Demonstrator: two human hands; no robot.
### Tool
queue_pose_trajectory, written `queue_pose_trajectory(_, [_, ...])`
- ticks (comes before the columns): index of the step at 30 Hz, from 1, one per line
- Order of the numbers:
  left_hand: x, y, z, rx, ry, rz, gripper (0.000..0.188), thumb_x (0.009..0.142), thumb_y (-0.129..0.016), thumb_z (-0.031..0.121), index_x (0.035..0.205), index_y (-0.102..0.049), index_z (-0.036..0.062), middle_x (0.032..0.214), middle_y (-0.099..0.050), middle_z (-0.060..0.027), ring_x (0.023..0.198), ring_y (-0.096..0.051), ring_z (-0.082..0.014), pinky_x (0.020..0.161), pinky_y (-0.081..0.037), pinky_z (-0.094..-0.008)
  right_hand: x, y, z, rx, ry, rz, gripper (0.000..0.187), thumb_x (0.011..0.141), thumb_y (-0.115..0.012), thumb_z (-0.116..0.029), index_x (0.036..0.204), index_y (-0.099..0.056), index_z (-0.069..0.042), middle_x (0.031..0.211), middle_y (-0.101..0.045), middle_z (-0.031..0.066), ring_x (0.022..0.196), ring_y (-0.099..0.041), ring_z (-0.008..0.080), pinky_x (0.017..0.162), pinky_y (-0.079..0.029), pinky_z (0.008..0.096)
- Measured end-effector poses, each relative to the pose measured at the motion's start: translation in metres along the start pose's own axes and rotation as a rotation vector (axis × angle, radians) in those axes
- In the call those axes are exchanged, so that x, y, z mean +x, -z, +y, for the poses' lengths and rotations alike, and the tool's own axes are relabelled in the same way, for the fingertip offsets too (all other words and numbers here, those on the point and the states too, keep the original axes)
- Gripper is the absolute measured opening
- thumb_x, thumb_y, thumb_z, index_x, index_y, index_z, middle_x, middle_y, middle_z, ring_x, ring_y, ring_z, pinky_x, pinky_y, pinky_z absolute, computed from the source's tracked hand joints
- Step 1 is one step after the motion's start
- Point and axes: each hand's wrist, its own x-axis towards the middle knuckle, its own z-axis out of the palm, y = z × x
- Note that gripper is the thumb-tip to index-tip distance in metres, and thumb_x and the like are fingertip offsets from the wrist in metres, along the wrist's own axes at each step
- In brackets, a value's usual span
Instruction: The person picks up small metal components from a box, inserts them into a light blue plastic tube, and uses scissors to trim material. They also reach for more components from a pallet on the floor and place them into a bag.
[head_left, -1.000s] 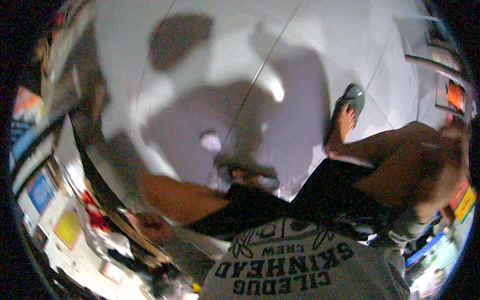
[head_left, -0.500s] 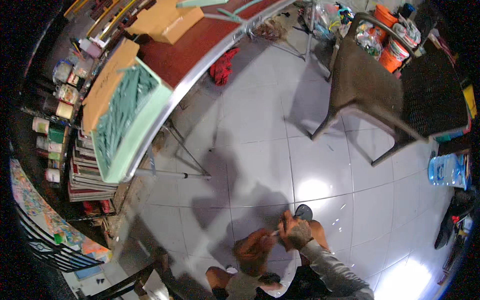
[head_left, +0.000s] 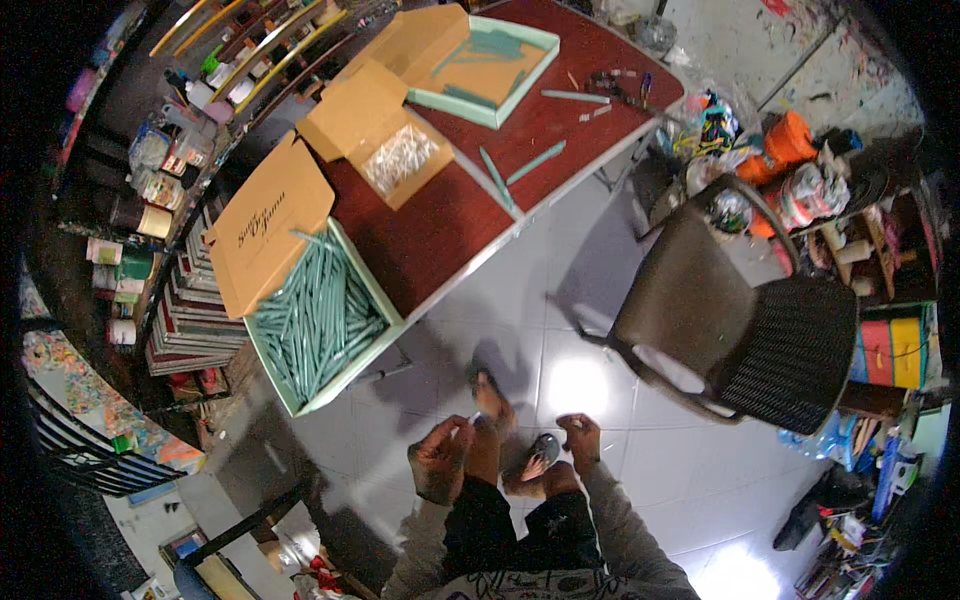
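Note:
My left hand (head_left: 438, 462) is closed above my lap, and a small whitish piece (head_left: 474, 417) pokes out from its fingertips. Apart from it, my right hand (head_left: 582, 442) is held with fingers curled in a pinch; whatever may be in it is too small to make out. Beyond my left hand, at the table's near corner, a pale green box (head_left: 392, 327) is heaped with slim teal pens (head_left: 318, 325). A small cardboard box (head_left: 408, 192) farther along holds many small clear-white pieces (head_left: 400, 158).
On the dark red table (head_left: 375, 245) are a second green box (head_left: 498, 112) with fewer pens, and some loose pens (head_left: 537, 161). A brown chair (head_left: 685, 300) stands to the right. Crowded shelves (head_left: 165, 220) line the left. Buckets (head_left: 790, 140) sit at the back right.
My hands, close together before, are now apart, the right one drawn away to the right. The view has shifted, so more of the table and its boxes shows.

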Motion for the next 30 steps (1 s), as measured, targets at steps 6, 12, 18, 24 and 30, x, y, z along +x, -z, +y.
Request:
queue_pose_trajectory(6, [0.170, -0.049, 0.092, -0.124, -0.277, 0.107, 0.029, 0.093, -0.072, 0.026, 0.104, -0.072, -0.0005, 0.080, -0.065, 0.0010, 0.072, -0.055, -0.0046, 0.063, -0.045, -0.0235, 0.158, -0.006, -0.253, -0.040, 0.288, 0.036, 0.014, 0.091, -0.070, -0.018, 0.089, -0.067, -0.004, 0.076, -0.064, 0.0007, 0.067, -0.054, 0.0101, 0.063, -0.044, 0.0276])
queue_pose_trajectory(12, [0.370, -0.141, 0.160, -0.215, -0.256, -0.069, 0.049, 0.096, -0.062, 0.049, 0.111, -0.071, 0.0036, 0.085, -0.072, -0.0148, 0.075, -0.070, -0.0189, 0.067, -0.054, -0.0326, 0.350, -0.016, -0.415, 0.049, 0.339, 0.046, 0.013, 0.093, -0.066, -0.018, 0.087, -0.064, -0.007, 0.079, -0.064, 0.0009, 0.074, -0.058, 0.0121, 0.068, -0.046, 0.0300])
queue_pose_trajectory(18, [0.450, -0.244, 0.190, -0.236, -0.272, -0.186, 0.032, 0.098, -0.057, 0.041, 0.101, -0.069, 0.0117, 0.081, -0.071, -0.0156, 0.075, -0.069, -0.0366, 0.077, -0.051, -0.0478, 0.531, 0.049, -0.419, -0.866, 0.601, 0.188, 0.015, 0.091, -0.065, -0.022, 0.090, -0.065, -0.007, 0.078, -0.064, 0.0042, 0.072, -0.062, 0.0185, 0.070, -0.050, 0.0321])
queue_pose_trajectory(24, [0.502, -0.265, 0.266, 0.149, -0.249, 0.009, 0.023, 0.094, -0.060, 0.033, 0.102, -0.071, 0.0141, 0.092, -0.072, -0.0159, 0.084, -0.068, -0.0370, 0.078, -0.048, -0.0533, 0.584, 0.040, -0.526, -1.044, 0.544, -0.142, 0.027, 0.082, -0.073, -0.027, 0.103, -0.067, -0.010, 0.083, -0.066, 0.0084, 0.073, -0.063, 0.0237, 0.067, -0.052, 0.0366])
queue_pose_trajectory(30, [0.570, -0.358, 0.287, 0.089, -0.214, 0.284, 0.023, 0.096, -0.056, 0.028, 0.109, -0.069, 0.0141, 0.100, -0.071, -0.0174, 0.086, -0.068, -0.0389, 0.083, -0.051, -0.0543, 0.658, 0.067, -0.524, -0.992, 0.943, -0.313, 0.029, 0.079, -0.079, -0.018, 0.105, -0.069, -0.010, 0.085, -0.066, 0.0064, 0.078, -0.065, 0.0242, 0.070, -0.054, 0.0364])
